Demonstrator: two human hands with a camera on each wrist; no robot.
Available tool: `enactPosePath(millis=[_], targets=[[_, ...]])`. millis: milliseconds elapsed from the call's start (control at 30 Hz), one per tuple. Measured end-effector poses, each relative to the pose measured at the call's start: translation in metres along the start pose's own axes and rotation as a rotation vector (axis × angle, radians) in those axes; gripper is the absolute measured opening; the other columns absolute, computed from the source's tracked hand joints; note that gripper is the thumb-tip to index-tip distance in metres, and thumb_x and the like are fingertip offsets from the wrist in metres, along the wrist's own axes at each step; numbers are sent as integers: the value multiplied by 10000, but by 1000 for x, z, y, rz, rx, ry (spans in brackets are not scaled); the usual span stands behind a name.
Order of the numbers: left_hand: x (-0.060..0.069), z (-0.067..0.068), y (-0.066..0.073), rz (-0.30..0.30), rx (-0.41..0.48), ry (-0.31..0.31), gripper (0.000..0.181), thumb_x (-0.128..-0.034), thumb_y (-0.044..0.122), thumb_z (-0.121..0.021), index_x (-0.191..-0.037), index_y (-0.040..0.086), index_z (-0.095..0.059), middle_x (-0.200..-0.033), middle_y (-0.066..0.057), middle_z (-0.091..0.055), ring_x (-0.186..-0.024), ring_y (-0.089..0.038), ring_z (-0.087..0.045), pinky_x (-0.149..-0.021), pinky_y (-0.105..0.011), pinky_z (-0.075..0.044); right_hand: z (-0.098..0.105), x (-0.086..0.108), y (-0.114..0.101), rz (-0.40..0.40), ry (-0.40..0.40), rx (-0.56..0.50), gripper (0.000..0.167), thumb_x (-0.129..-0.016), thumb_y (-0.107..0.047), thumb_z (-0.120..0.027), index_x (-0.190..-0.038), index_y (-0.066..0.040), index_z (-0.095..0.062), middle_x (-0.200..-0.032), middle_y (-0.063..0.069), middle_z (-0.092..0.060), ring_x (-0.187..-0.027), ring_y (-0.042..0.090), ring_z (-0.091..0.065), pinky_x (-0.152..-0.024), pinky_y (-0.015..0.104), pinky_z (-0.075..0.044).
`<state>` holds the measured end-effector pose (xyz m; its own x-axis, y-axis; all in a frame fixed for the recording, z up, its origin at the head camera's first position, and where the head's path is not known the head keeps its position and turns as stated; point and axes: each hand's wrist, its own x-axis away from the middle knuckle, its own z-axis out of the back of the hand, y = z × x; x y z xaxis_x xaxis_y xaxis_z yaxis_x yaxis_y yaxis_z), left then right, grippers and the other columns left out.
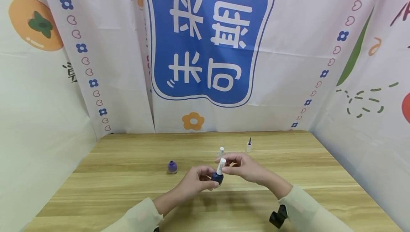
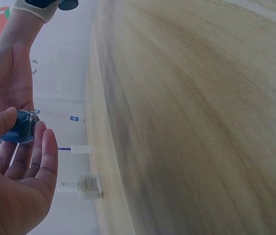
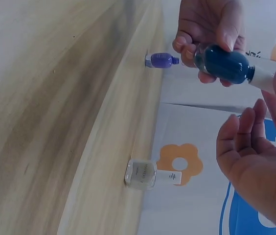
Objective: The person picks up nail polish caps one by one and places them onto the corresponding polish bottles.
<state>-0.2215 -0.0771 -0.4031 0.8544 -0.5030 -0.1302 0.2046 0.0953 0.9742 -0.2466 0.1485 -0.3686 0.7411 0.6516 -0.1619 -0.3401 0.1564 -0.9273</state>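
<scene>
A nail polish bottle (image 3: pixel 226 64) of dark blue polish is held above the table, slightly tilted. My left hand (image 1: pixel 196 183) grips its glass body between thumb and fingers. With thumb and forefinger my right hand (image 1: pixel 246 168) pinches the white cap (image 1: pixel 221 167) on top of it. In the right wrist view the cap sits at the bottle's neck; whether it is screwed tight I cannot tell. To the left stands a purple nail polish bottle (image 1: pixel 172 168) without a cap. Beyond my right hand, a white brush cap (image 1: pixel 248 147) stands upright, its purple brush pointing up.
A clear nail polish bottle (image 3: pixel 142 174) with a white cap stands behind my hands, partly hidden in the head view. The wooden table (image 1: pixel 134 153) ends at a printed white cloth (image 1: pixel 282 93), which also hangs at both sides.
</scene>
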Motion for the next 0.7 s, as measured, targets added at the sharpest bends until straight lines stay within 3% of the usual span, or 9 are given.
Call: enactPosePath(millis=[133, 233, 400, 533, 700], targets=[[0, 0, -1, 0, -3, -18, 251, -854, 29, -719, -1078, -61, -652, -968, -111, -689, -819, -193, -661, -702, -271, -567, 1, 0, -1, 7, -48, -32, 326, -967, -128, -613, -1253, 29, -614, -1228, 155, -590, -1033, 219, -592, -891, 344, -523], [1, 1, 0, 1, -1, -19, 252, -859, 33, -713, -1085, -62, -652, -973, -113, -689, -823, -194, -661, -708, -274, -567, 0, 0, -1, -3, -34, -30, 293, -963, -122, -618, -1222, 12, -640, -1251, 151, -589, -1061, 243, -592, -903, 376, -520], [0, 0, 0, -1, 10, -17, 251, -861, 29, -709, -1082, -74, -647, -970, -112, -688, -813, -177, -657, -714, -274, -567, -3, -1, 1, -25, 49, 20, 241, -948, -164, -647, -1135, -18, -690, -1187, 128, -634, -990, 248, -591, -845, 411, -537], [-1, 1, -1, -24, 30, -10, 248, -865, 13, -702, -1074, -102, -633, -958, -120, -685, -790, -161, -651, -712, -277, -568, -5, -4, 2, -29, 111, 62, 191, -933, -200, -670, -1057, -61, -714, -1106, 135, -662, -896, 197, -580, -740, 305, -522], [-1, 1, 0, -22, 31, 19, 245, -859, 11, -711, -1066, -99, -639, -945, -116, -685, -779, -161, -646, -706, -273, -567, -10, -5, 4, -18, 173, 74, 156, -908, -187, -700, -997, -60, -714, -941, 58, -648, -817, 184, -548, -678, 284, -483]])
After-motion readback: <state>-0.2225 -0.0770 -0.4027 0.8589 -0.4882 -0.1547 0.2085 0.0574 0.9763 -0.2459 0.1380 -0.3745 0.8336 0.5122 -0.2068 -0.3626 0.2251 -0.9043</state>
